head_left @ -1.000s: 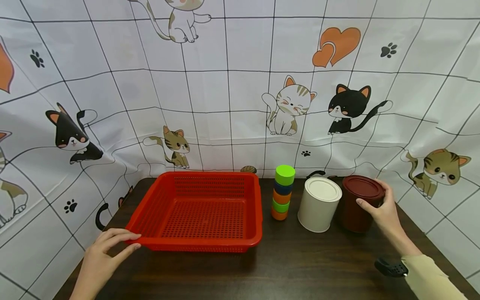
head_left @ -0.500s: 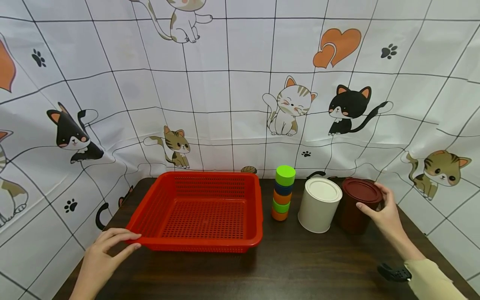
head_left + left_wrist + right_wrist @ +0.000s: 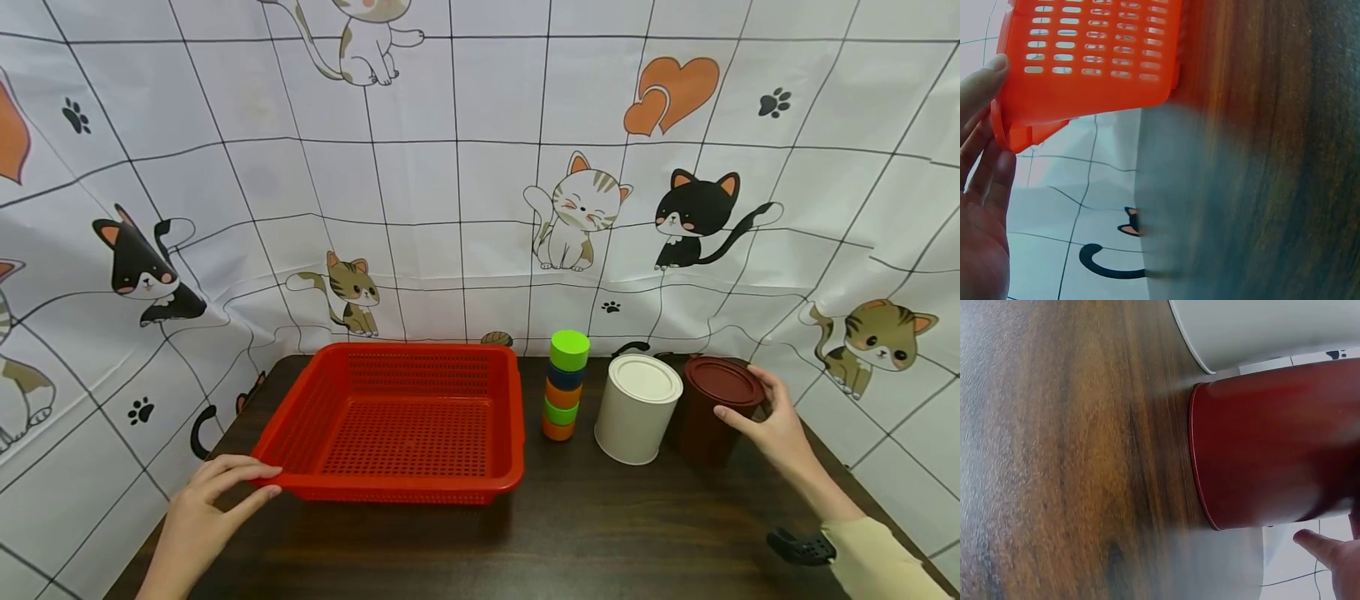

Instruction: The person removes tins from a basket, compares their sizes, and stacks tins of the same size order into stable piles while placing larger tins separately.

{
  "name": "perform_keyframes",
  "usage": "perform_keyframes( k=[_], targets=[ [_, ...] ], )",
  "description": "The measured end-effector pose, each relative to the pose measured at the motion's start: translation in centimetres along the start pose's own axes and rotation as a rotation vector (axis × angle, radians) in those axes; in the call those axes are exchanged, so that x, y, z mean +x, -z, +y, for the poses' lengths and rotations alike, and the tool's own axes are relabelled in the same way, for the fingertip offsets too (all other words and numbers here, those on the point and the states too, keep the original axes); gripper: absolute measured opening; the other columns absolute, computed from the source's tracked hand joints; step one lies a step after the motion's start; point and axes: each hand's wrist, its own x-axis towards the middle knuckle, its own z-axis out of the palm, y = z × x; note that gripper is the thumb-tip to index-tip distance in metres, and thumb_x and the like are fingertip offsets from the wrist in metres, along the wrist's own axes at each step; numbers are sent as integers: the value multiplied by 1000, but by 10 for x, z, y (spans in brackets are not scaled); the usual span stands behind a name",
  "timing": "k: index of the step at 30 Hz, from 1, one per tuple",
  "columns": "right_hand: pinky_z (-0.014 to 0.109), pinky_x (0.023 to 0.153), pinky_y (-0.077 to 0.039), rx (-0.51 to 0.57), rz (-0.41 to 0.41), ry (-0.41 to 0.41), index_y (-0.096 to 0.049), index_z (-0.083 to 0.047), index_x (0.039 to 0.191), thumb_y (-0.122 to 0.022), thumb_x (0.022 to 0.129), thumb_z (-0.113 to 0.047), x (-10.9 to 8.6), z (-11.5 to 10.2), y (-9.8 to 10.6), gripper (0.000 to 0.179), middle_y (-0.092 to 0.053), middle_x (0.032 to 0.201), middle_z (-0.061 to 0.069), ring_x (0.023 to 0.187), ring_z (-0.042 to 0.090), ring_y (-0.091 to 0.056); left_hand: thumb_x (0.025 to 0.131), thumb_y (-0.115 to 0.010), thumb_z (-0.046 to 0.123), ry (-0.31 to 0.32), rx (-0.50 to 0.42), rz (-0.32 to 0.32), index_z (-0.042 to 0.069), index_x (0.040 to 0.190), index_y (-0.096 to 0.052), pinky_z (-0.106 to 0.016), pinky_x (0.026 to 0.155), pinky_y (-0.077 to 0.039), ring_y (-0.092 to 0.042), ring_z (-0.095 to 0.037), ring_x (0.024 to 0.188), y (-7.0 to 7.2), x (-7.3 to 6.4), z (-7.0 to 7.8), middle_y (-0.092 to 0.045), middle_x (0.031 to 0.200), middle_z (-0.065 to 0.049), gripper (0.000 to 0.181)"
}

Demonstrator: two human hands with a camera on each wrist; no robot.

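Note:
On the table's left half sits a red plastic basket [image 3: 410, 450] with slotted walls. My left hand [image 3: 201, 521] pinches its near left corner, fingers over the rim and thumb below; the left wrist view shows thumb and fingers on either side of the basket's rim [image 3: 999, 122]. At the far right stands a dark red lidded can [image 3: 712, 425]. My right hand [image 3: 780, 425] holds it near the top, thumb on the near side and fingers round the right side. In the right wrist view the can's [image 3: 1266, 447] base is at the tabletop, and one finger [image 3: 1319, 544] extends past it.
A white lidded can [image 3: 637, 421] stands just left of the dark red can. Left of that rises a stack of green, blue and orange round pieces [image 3: 564, 392]. A cat-print sheet [image 3: 495, 208] hangs behind the dark wooden table [image 3: 570, 533].
The dark red can has come slightly down and toward me with my right hand, and since half a second ago it stays in place. My left hand and the basket have not moved.

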Motion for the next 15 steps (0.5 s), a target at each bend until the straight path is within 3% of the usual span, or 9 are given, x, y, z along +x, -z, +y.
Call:
perform_keyframes(
  k=[5, 10, 13, 15],
  targets=[
    [-4, 87, -26, -4, -5, -10, -14, -15, 158, -68, 94, -22, -1, 2, 1, 84, -33, 147, 21, 120, -20, -31, 65, -89, 5, -19, -3, -6, 26, 94, -79, -10, 82, -35, -44, 14, 97, -1, 2, 3, -65, 96, 14, 37],
    [-3, 91, -23, -8, -13, -30, -10, -15, 158, -65, 95, -24, -2, 0, 2, 85, -27, 154, 27, 142, 0, -29, 64, -90, 5, -33, 8, -13, 27, 93, -78, -11, 81, -35, -43, 14, 97, -2, 4, 4, -64, 95, 15, 39],
    [-3, 92, -22, -6, -14, -35, -8, -16, 159, -65, 96, -24, -4, 0, 2, 85, -25, 155, 28, 147, 7, -26, 63, -90, 6, -44, 13, -21, 27, 93, -78, -12, 80, -35, -42, 14, 96, -2, 5, 3, -64, 95, 15, 39],
    [-3, 92, -23, -3, -10, -32, -8, -16, 159, -65, 96, -23, -4, 1, 2, 85, -27, 155, 26, 146, 4, -27, 63, -90, 6, -50, 19, -23, 28, 93, -77, -12, 79, -35, -42, 14, 96, -3, 5, 3, -64, 94, 14, 39]
  ],
)
